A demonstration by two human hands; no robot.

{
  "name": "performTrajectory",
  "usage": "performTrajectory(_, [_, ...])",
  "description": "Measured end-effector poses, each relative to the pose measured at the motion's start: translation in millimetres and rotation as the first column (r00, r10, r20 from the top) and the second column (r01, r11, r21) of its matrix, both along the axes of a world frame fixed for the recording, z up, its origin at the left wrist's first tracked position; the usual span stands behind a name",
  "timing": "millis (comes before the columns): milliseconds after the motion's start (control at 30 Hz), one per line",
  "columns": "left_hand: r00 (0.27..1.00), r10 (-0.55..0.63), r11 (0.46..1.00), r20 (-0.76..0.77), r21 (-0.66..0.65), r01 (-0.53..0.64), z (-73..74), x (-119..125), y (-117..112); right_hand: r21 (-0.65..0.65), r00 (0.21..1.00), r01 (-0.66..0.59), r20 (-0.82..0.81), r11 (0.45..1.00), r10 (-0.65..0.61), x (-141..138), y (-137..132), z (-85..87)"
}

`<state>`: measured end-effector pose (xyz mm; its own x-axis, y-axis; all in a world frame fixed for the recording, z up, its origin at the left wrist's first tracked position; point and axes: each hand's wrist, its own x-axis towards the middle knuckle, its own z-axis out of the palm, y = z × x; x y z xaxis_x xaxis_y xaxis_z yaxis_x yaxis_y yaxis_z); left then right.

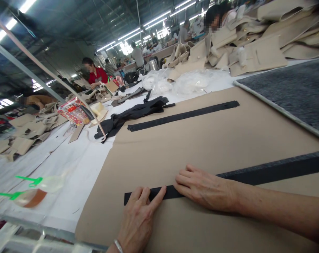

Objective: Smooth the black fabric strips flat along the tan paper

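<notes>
Left hand (pixel 136 216), spread, and right hand (pixel 206 189), curled, grip unclear, touch one of two flat black strips (pixel 286 170).

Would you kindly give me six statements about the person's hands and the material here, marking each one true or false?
1. The left hand and the right hand both touch the near black strip. True.
2. The right hand wears a glove. False: it is bare.
3. The far black strip lies on the tan sheet. True.
4. The left hand rests on the far black strip. False: it is on the near black strip.
5. A bracelet circles the left wrist. True.
6. The far black strip touches the near black strip. False: the tan sheet shows between them.
</notes>
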<state>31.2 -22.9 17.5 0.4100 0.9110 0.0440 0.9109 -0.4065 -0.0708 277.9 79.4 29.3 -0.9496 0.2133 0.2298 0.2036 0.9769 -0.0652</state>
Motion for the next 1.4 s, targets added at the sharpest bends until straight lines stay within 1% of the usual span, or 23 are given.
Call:
performTrajectory(167, [0.997, -0.009, 1.0, -0.07, -0.017, 0.008, 3.4, 1.3, 1.2, -0.006, 1.0, 0.014, 0.014, 1.0, -0.014, 13.9, 0.0, -2.2])
performTrajectory(267, [0.996, -0.023, 1.0, -0.082, -0.004, 0.023, 2.6, 0.6, 1.7, -0.016, 0.999, 0.026, 0.026, 1.0, -0.026, 23.7, 0.4, -2.3])
performTrajectory(500, [0.996, -0.041, 0.998, -0.083, 0.043, 0.045, 0.9, 0.1, 1.4, -0.009, 0.998, 0.057, -0.002, 0.998, -0.057, 48.9, 0.3, -1.4])
performTrajectory(633, [0.996, -0.046, 0.995, -0.078, 0.086, 0.052, -0.4, -4.9, 1.3, -0.008, 0.997, 0.076, -0.006, 0.997, -0.076, 61.9, -0.1, -2.0])
performTrajectory(700, [0.997, -0.051, 0.988, -0.054, 0.14, 0.058, 1.2, -2.4, 2.4, -0.009, 0.996, 0.087, -0.003, 0.996, -0.087, 65.7, -0.1, -3.3])
performTrajectory(767, [0.998, -0.06, 0.976, 0.002, 0.211, 0.058, 4.0, 10.3, 5.2, -0.003, 0.996, 0.089, 0.002, 0.996, -0.089, 67.0, -0.3, -4.5])
performTrajectory(833, [0.989, -0.116, 0.961, 0.093, 0.263, 0.088, 5.8, 34.8, 9.8, 0.013, 0.996, 0.088, 0.006, 0.996, -0.088, 66.2, -0.7, -5.0])
performTrajectory(933, [0.948, -0.222, 0.954, 0.23, 0.253, 0.162, 2.1, 80.7, 18.6, 0.037, 0.995, 0.098, -0.003, 0.994, -0.098, 64.3, -1.5, -4.6])
performTrajectory(1000, [0.939, -0.211, 0.963, 0.271, 0.224, 0.152, -4.2, 103.7, 23.0, 0.041, 0.994, 0.107, -0.013, 0.993, -0.107, 64.5, -1.7, -4.0])
performTrajectory(1033, [0.941, -0.199, 0.966, 0.274, 0.215, 0.142, -7.7, 110.5, 24.3, 0.042, 0.994, 0.108, -0.017, 0.993, -0.107, 65.3, -1.6, -3.8])
performTrajectory(1100, [0.945, -0.195, 0.966, 0.264, 0.221, 0.137, -13.6, 115.3, 25.3, 0.047, 0.995, 0.104, -0.017, 0.993, -0.103, 68.3, -0.7, -3.4])
performTrajectory(1233, [0.943, -0.255, 0.946, 0.214, 0.259, 0.197, -19.8, 106.3, 24.6, 0.078, 0.995, 0.094, 0.016, 0.992, -0.096, 79.2, 2.8, -4.3])
performTrajectory(1333, [0.947, -0.276, 0.946, 0.166, 0.221, 0.237, -22.3, 100.4, 24.8, 0.092, 0.997, 0.081, 0.007, 0.992, -0.082, 88.7, 4.9, -6.2])
performTrajectory(1400, [0.952, -0.267, 0.953, 0.151, 0.186, 0.238, -23.6, 98.7, 25.2, 0.095, 0.997, 0.073, 0.004, 0.993, -0.073, 94.5, 5.5, -6.7])
